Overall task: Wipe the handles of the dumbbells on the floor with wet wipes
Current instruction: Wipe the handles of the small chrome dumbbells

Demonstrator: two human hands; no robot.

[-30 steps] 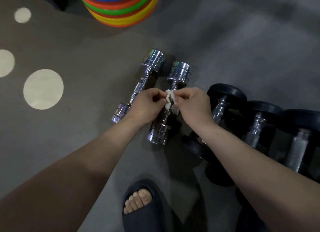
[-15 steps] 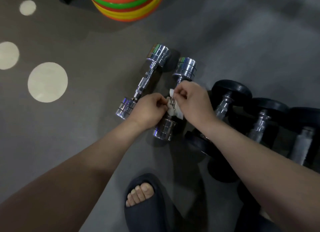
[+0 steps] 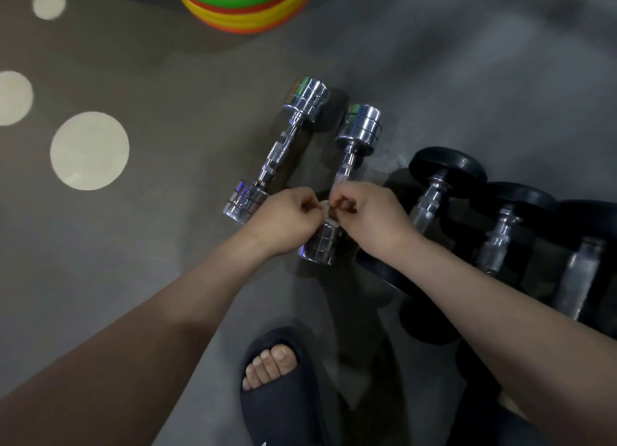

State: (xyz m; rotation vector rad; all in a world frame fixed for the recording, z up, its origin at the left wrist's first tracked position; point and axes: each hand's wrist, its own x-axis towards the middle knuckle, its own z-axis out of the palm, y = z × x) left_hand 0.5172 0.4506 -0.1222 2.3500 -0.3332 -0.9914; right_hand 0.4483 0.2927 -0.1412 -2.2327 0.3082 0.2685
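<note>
Pinching the small white wet wipe (image 3: 325, 208), frame centre
My left hand (image 3: 287, 218) and right hand (image 3: 370, 222), fingers curled tight, hold it against the handle of the shiny chrome dumbbell (image 3: 358, 127) lying on the grey floor (image 3: 167, 245).

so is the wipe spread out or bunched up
Bunched: only a small crumpled bit of wipe shows, pinched between left hand and right hand.

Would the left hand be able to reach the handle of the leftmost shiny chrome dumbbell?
Probably yes. The shiny chrome dumbbell lies right beside the left hand, handle uncovered; but it is busy pinching the white wet wipe.
</note>
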